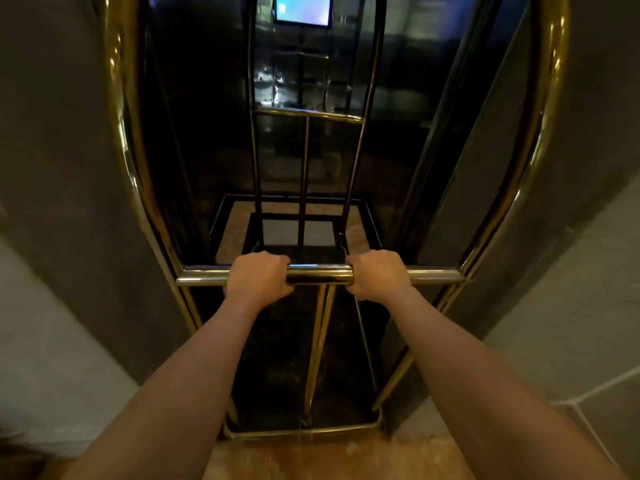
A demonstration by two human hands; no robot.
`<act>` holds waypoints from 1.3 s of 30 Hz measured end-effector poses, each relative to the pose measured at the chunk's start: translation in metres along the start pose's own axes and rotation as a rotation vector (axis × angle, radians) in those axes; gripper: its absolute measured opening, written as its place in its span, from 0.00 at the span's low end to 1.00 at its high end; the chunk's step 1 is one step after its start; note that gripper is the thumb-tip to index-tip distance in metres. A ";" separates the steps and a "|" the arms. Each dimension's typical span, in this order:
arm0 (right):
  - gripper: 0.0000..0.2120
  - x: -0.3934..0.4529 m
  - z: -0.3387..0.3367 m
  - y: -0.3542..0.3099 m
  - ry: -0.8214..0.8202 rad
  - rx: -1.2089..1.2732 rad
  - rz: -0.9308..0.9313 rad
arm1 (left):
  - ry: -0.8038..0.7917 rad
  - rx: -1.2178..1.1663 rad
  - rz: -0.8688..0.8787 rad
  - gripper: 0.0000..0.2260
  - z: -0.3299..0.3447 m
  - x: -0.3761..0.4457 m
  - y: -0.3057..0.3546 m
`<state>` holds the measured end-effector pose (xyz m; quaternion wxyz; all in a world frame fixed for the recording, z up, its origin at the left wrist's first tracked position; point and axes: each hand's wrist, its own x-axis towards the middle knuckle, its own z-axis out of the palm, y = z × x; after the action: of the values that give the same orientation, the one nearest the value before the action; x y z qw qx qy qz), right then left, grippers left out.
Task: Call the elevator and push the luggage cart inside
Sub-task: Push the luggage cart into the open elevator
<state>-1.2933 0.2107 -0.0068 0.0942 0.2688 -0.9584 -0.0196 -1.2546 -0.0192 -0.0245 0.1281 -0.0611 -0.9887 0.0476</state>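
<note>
A brass luggage cart [540, 140] with a tall arched frame and a dark carpeted deck [277, 358] stands straight ahead of me. Its deck carries nothing. My left hand [258, 275] and my right hand [379, 273] both grip the cart's horizontal brass handle bar [318, 273], a short gap between them. Beyond the cart the elevator [207, 133] stands open, its dark mirrored walls and pale floor [239, 223] visible through the frame. The cart's front end sits inside the doorway, its rear edge [301, 433] over the hallway floor.
Dark door jambs flank the cart on the left [69, 168] and right [588, 150], close to its frame. A lit screen [303, 8] hangs on the elevator's back wall. Pale tiles [571, 306] and brownish floor [311, 459] lie near me.
</note>
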 end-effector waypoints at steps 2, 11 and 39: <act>0.07 0.022 0.006 0.005 -0.004 -0.020 0.012 | -0.004 -0.008 -0.013 0.12 0.008 0.019 -0.006; 0.08 0.111 0.027 0.037 -0.019 -0.049 0.018 | -0.049 -0.034 -0.097 0.10 0.033 0.105 -0.028; 0.12 0.372 0.074 0.132 0.004 -0.093 0.007 | -0.052 -0.075 -0.090 0.08 0.084 0.352 -0.110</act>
<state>-1.6873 0.1297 -0.0045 0.1083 0.2607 -0.9573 -0.0632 -1.6260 -0.0872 -0.0061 0.1020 -0.0202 -0.9946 0.0063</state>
